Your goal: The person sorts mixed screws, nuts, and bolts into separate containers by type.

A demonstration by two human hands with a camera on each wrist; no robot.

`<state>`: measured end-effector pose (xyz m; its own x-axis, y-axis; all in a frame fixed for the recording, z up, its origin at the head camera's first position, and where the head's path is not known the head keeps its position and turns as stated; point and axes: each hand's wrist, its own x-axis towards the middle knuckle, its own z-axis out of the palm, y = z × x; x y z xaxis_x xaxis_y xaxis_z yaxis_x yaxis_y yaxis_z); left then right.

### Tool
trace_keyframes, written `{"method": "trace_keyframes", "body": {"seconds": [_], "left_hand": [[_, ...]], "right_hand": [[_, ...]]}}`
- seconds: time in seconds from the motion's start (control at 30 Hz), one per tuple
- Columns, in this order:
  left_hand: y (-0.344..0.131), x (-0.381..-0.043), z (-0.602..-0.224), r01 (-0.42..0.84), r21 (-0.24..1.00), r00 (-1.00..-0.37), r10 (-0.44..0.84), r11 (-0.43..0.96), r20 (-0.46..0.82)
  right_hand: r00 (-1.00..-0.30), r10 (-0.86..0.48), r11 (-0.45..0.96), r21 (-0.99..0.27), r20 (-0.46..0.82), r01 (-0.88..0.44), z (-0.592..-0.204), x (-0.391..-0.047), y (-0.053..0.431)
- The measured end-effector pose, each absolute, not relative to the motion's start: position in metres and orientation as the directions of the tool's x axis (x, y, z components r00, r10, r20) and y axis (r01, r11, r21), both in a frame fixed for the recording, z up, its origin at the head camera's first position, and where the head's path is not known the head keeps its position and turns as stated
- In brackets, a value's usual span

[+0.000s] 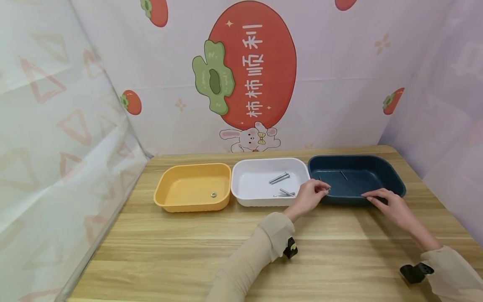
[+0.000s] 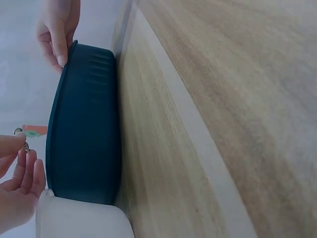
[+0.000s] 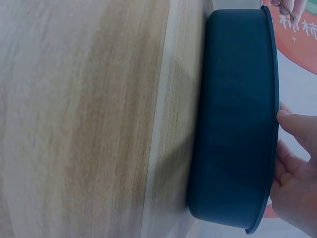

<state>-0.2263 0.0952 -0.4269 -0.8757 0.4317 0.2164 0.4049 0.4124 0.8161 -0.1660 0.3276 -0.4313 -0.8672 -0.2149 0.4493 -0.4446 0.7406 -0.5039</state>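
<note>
My left hand (image 1: 309, 196) is at the near left corner of the dark blue tray (image 1: 377, 195). Its thumb and fingertips pinch a small brassy metal piece (image 2: 26, 147), which shows a curved end and a threaded-looking end in the left wrist view; it looks like a screw hook. My right hand (image 1: 392, 207) grips the near rim of the same tray, thumb outside and fingers over the inner side. Inside that tray lies a thin dark screw (image 1: 344, 175), and a second thin piece (image 1: 320, 178) shows near the left wall.
A white tray (image 1: 256, 202) touches the blue one on its left and holds several silver bolts (image 1: 280, 178). Farther left stands a yellow tray (image 1: 192, 207) with a metal nut (image 1: 213, 194). All three line the back of the wooden table (image 1: 170, 251), before a printed cloth (image 1: 320, 117).
</note>
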Motion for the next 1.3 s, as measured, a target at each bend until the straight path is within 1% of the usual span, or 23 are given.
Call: {"method": "trace_keyframes", "body": {"seconds": [0.37, 0.7, 1.0, 1.17, 1.3], "left_hand": [[0.102, -0.23, -0.426, 0.401, 0.802, -0.882, 0.423, 0.443, 0.208], [0.106, -0.231, -0.428, 0.436, 0.759, -0.876, 0.424, 0.484, 0.232], [0.108, -0.232, -0.427, 0.422, 0.753, -0.887, 0.4, 0.505, 0.23], [0.106, -0.232, -0.426, 0.425, 0.758, -0.884, 0.406, 0.494, 0.231], [0.102, -0.231, -0.425, 0.43, 0.78, -0.876, 0.419, 0.454, 0.239]], "right_hand": [[-0.872, -0.221, 0.746, -0.501, 0.438, -0.44, -0.431, -0.166, 0.328], [-0.871, -0.214, 0.747, -0.501, 0.441, -0.437, -0.432, -0.167, 0.328], [-0.874, -0.217, 0.74, -0.51, 0.435, -0.438, -0.431, -0.167, 0.328], [-0.869, -0.218, 0.738, -0.508, 0.443, -0.444, -0.432, -0.167, 0.328], [-0.873, -0.216, 0.746, -0.503, 0.437, -0.436, -0.432, -0.168, 0.329]]}}
